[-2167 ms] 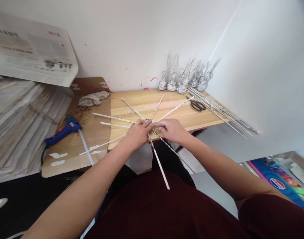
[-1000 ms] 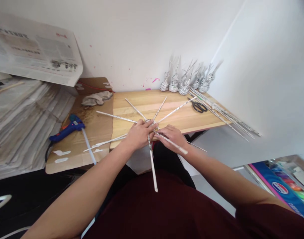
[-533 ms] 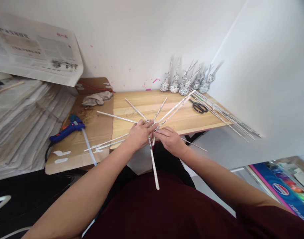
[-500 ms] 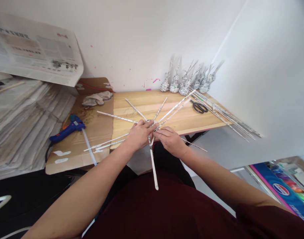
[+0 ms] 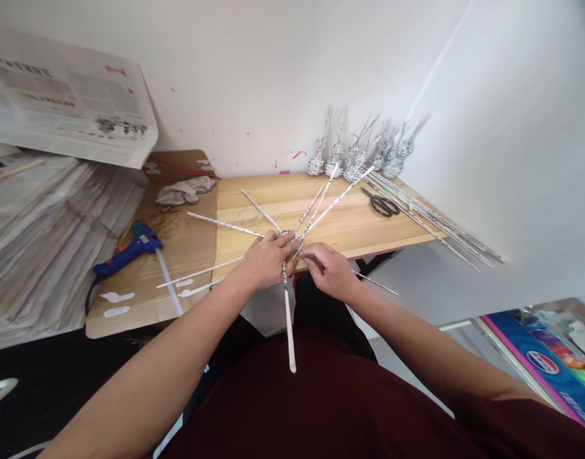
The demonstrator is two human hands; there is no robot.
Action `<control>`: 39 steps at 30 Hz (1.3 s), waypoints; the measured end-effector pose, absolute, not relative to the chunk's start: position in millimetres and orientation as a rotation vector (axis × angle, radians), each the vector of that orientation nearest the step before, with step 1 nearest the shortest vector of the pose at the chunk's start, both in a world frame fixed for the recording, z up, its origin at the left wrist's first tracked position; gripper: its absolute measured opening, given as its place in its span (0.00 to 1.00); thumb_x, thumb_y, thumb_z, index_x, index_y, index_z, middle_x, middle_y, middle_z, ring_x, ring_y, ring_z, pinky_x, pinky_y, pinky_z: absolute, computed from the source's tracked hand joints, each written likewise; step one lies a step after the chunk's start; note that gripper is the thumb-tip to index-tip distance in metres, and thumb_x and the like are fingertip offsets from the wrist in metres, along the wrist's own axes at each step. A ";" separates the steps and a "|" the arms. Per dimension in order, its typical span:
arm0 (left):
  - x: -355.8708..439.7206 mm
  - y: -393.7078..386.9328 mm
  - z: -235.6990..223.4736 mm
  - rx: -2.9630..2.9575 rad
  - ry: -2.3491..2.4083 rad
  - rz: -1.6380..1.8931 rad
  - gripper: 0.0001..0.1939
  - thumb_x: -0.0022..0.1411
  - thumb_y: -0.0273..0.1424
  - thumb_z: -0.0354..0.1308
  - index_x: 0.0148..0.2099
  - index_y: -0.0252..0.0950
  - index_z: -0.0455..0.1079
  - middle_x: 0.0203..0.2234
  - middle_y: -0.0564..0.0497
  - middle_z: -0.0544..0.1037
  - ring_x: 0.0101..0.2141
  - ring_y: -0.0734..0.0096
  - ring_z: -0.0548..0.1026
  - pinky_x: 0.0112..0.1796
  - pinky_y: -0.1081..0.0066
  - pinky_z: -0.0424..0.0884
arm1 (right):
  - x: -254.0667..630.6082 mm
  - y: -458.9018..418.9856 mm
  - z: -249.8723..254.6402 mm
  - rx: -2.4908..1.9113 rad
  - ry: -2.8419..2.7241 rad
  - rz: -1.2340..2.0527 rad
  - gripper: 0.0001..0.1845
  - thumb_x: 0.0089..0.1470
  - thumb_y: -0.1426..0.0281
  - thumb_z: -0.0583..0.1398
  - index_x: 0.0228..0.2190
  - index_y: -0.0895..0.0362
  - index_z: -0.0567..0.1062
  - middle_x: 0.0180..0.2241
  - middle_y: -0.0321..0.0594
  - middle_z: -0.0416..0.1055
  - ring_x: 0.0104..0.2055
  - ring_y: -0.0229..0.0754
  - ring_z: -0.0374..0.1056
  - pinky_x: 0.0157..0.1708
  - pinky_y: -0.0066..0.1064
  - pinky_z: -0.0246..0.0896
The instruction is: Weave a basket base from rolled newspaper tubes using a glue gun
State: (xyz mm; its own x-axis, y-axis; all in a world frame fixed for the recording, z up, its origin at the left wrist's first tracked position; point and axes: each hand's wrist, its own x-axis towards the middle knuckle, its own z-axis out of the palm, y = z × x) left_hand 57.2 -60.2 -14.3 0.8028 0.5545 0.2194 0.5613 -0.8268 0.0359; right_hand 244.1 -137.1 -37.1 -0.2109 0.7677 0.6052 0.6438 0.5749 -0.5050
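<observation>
Thin rolled newspaper tubes [image 5: 323,220] spread out like spokes from a small woven centre [image 5: 287,234]. My left hand [image 5: 268,258] lies over this centre, its fingers closed and pressing on it, so most of the weave is hidden. At the centre's right side, my right hand [image 5: 329,271] is curled, thumb and fingertips pinched at the crossing tubes; which strand they grip is hard to see. One white-ended tube [image 5: 289,331] points down toward my body. Another tube [image 5: 376,281] sticks out to the right from behind my right hand.
Black scissors [image 5: 383,204] and loose paper tubes [image 5: 430,223] lie at the table's right. Several woven gourd-shaped pieces [image 5: 354,162] stand by the wall. On cardboard [image 5: 129,322] at left are a blue glue gun [image 5: 129,250] and gloves [image 5: 185,191], beside stacked newspapers [image 5: 53,248].
My right fingers have curled into a pinch and drawn slightly off the weave. One long tube at the upper right has swung left. The tube toward my body has shifted slightly left.
</observation>
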 end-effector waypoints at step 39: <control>45.2 -49.3 -16.2 -3.155 -0.855 -0.424 0.45 0.62 0.26 0.50 0.73 0.33 0.27 0.52 0.41 0.75 0.52 0.56 0.67 0.53 0.58 0.66 | 242.7 -92.8 -23.8 -0.997 -2.154 0.188 0.12 0.62 0.72 0.57 0.38 0.50 0.80 0.39 0.39 0.79 0.45 0.43 0.73 0.48 0.35 0.67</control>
State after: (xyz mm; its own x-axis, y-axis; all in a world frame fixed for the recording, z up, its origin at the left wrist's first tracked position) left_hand 45.2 -49.3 -16.2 0.8334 0.5133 0.2050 0.4738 -0.8544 0.2133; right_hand 242.7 -92.8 -23.8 -0.4217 0.7077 0.5668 0.5991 0.6867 -0.4117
